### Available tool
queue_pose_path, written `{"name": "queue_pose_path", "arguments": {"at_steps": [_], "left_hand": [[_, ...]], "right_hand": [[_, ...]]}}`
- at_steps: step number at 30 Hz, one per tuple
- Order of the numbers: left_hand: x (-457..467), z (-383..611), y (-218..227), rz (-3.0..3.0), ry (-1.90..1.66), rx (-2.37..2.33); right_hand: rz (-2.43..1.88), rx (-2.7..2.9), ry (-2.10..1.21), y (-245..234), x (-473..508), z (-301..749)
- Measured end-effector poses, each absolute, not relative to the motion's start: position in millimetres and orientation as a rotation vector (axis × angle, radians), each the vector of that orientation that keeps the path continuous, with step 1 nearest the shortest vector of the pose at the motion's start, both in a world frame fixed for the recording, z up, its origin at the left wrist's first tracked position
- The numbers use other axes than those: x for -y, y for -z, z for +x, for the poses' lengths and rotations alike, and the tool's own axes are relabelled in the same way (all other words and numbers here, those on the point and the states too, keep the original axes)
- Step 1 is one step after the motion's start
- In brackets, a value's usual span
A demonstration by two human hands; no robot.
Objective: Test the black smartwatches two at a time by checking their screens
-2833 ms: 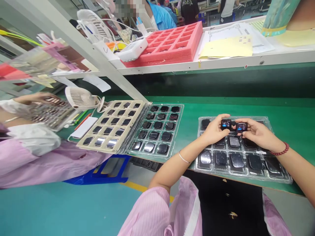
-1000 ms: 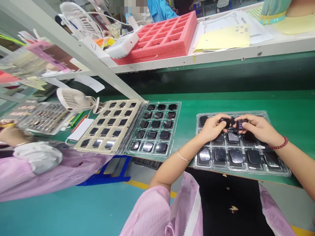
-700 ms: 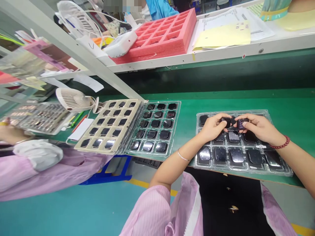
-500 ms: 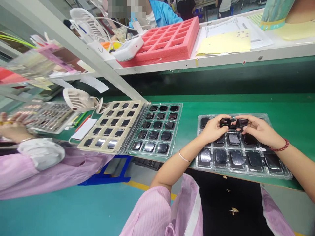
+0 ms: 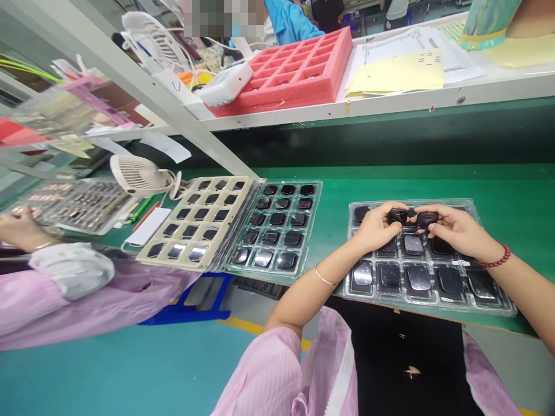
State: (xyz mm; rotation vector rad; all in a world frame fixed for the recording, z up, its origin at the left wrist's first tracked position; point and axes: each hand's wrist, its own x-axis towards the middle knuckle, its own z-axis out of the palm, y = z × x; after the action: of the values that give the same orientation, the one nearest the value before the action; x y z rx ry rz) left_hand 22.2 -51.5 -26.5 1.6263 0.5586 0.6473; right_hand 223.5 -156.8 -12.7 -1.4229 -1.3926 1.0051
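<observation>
My left hand (image 5: 376,227) pinches a small black smartwatch body (image 5: 398,216) between fingers and thumb. My right hand (image 5: 456,230) grips a matching smartwatch body (image 5: 427,219) a short way to its right. Both hands hover just over a clear plastic blister tray (image 5: 433,308) holding several dark watch bodies in rows. The hands hide the tray's upper pockets. The held screens tilt away, so their faces barely show.
A filled clear tray (image 5: 318,231) and a beige tray (image 5: 195,222) lie on the green bench (image 5: 433,185) to the left. A co-worker's hand (image 5: 19,227) and pink sleeve (image 5: 71,268) are at far left, near a parts tray (image 5: 82,208) and a white fan (image 5: 139,176).
The two watch bodies have tilted, and their lit screens no longer face me. The co-worker's hand has left the metal tray and moved to the far left.
</observation>
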Motion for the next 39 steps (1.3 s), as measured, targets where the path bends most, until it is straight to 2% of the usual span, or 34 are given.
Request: {"name": "queue_pose_path", "arguments": {"at_steps": [39], "left_hand": [[49, 21, 30, 1.69, -0.683, -0.563]], "right_hand": [[-1.441, 1.481, -0.979, 15, 159, 224]]}}
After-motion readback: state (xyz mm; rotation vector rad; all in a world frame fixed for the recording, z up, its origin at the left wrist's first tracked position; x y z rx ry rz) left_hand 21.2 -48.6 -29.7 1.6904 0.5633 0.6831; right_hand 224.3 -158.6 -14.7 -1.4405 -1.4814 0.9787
